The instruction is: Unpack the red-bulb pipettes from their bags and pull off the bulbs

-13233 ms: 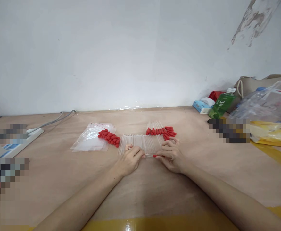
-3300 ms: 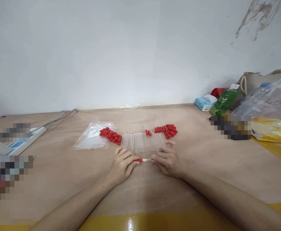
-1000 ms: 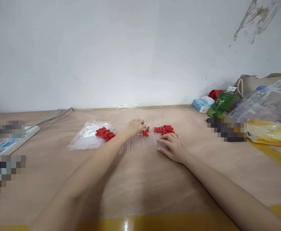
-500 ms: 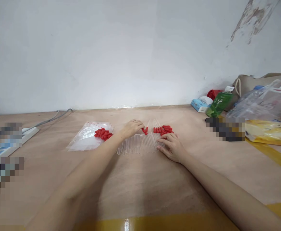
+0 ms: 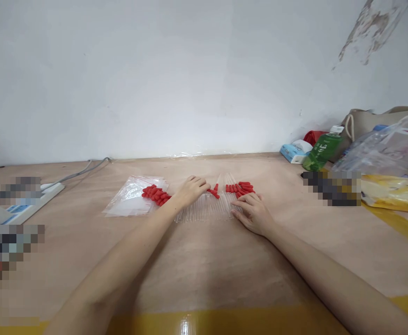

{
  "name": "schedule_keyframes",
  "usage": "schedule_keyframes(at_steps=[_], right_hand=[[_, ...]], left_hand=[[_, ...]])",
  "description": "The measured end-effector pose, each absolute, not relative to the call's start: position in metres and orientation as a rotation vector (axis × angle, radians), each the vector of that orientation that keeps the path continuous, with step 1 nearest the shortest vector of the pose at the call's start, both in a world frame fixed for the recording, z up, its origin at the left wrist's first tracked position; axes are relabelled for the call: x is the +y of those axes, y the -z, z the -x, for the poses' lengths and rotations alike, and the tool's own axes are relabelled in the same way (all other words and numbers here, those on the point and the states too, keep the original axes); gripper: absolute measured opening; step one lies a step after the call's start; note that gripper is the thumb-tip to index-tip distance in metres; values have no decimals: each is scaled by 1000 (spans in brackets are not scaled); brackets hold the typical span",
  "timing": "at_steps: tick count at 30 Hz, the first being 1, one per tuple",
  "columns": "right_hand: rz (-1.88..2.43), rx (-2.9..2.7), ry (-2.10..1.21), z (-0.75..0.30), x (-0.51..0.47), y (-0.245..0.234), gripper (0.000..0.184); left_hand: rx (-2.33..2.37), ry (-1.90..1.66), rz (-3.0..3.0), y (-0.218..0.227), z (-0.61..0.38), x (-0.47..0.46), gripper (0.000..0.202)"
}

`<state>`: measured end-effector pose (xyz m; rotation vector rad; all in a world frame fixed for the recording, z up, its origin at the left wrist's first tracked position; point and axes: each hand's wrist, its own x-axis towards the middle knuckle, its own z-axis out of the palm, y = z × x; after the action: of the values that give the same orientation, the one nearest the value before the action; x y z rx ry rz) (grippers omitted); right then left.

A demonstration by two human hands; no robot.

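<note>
My left hand (image 5: 192,190) reaches over a row of thin clear tubes (image 5: 198,208), its fingers closed at the end of a red rubber bulb (image 5: 211,191). Another red bulb lies against that one, just past the fingertips. At the right end of the row rests my right hand (image 5: 254,214), fingers loosely curved and thumb apart. It touches or hovers by the tubes; which one I cannot tell. Beyond it lie several red bulbs (image 5: 244,187), some on clear tubes (image 5: 229,178) pointing toward the wall. More red bulbs (image 5: 155,194) are heaped left of my left hand.
Clear zip bags (image 5: 125,202) lie under the left heap. A white power strip (image 5: 46,197) with a grey cable stands far left. At right are a tissue pack (image 5: 293,152), a green bottle (image 5: 324,151), plastic bags (image 5: 374,151) and a yellow package (image 5: 395,193).
The view has shifted slightly, moving everything a little to the right. Near my left fingertips more of the red bulbs shows. My right hand stays at the tubes' right end.
</note>
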<state>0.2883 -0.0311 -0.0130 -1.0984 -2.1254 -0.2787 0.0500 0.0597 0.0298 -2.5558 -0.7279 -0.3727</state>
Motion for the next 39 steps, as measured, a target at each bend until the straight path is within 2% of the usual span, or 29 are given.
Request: schedule_keyframes(at_steps=[8, 13, 18, 24, 28, 31, 35, 39], right_hand=[[1050, -2097, 322, -272, -47, 8, 34], [929, -2191, 245, -255, -61, 8, 18], [877, -2249, 185, -253, -67, 6, 16], [815, -2292, 187, -262, -66, 6, 16], [986, -1995, 240, -291, -52, -1, 16], [1114, -1676, 136, -313, -34, -5, 15], [1143, -1566, 109, -326, -16, 4, 24], [1229, -1520, 81, -333, -5, 16, 26]], left_hand=[[-610, 610, 2691, -28, -52, -6, 20], [-637, 763, 2700, -8, -44, -46, 21], [-708, 883, 2696, 4, -32, -55, 11], [-801, 866, 2707, 2, -26, -59, 11], [-1062, 967, 2559, -4, -3, -48, 11], [-1202, 1096, 2518, -5, 6, -38, 21], [-1116, 1018, 2542, -2, -13, -28, 35], [-959, 1000, 2524, -2, -41, -23, 31]])
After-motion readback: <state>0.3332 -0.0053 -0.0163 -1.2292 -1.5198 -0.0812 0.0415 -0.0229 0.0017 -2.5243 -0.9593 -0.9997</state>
